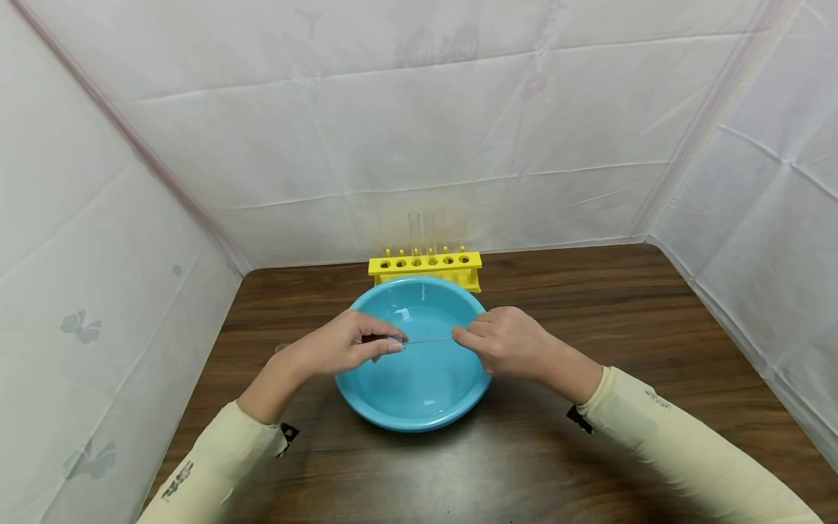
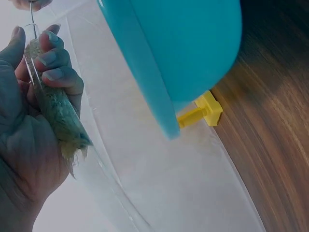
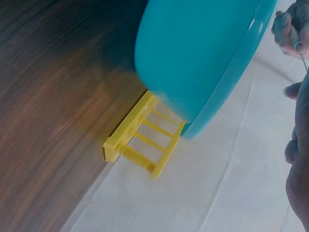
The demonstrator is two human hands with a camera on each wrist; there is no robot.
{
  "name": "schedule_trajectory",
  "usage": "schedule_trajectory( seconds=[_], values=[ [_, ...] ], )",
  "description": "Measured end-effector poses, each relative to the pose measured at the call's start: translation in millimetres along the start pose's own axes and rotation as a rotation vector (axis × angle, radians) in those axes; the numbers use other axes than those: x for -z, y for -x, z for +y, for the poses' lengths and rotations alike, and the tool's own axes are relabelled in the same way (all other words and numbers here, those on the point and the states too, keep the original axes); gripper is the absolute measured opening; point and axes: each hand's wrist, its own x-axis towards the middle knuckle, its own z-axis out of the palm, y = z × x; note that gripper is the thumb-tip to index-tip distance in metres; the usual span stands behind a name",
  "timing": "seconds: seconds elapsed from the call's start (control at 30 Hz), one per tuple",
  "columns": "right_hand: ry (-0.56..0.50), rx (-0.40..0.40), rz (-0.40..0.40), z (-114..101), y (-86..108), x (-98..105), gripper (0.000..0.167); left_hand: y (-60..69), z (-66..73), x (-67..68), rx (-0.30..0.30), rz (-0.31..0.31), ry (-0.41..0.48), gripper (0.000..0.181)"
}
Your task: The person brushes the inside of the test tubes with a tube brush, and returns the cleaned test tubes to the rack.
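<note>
My left hand (image 1: 337, 343) holds a clear glass test tube (image 2: 87, 133) over a blue basin (image 1: 412, 424), its fingers and thumb curled round the tube near the mouth. Inside the tube are the pale bristles of a test tube brush (image 2: 58, 113), seen in the left wrist view. The brush's thin wire stem (image 1: 428, 340) runs out of the mouth to my right hand (image 1: 511, 342), which grips its far end above the basin's right side. In the head view, my left hand hides most of the tube.
Behind the basin stands a yellow test tube rack (image 1: 425, 266) with two clear tubes (image 1: 414, 233) upright in its middle holes. The basin sits on a dark wood table (image 1: 563, 291). White cloth walls (image 1: 419, 131) close off the back and both sides.
</note>
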Motion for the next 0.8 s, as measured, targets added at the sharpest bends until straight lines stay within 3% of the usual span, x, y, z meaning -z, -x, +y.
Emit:
schedule_trajectory(
  seconds=[0.13,0.33,0.5,0.8],
  values=[
    [0.078,0.033,0.064,5,7.2,3,0.037,-0.1,5.5,-1.3,0.007,-0.023,0.013,0.029],
    [0.146,0.053,0.122,8,13.9,5,0.027,-1.2,11.8,-0.4,0.02,-0.035,0.003,0.028],
    [0.143,-0.002,0.117,5,14.0,-1,0.027,-1.6,10.5,-5.9,0.009,0.03,-0.043,0.026],
    [0.296,-0.028,0.174,-13,14.4,-16,0.024,-1.4,11.2,-24.2,0.003,0.13,-0.141,0.031]
  ],
)
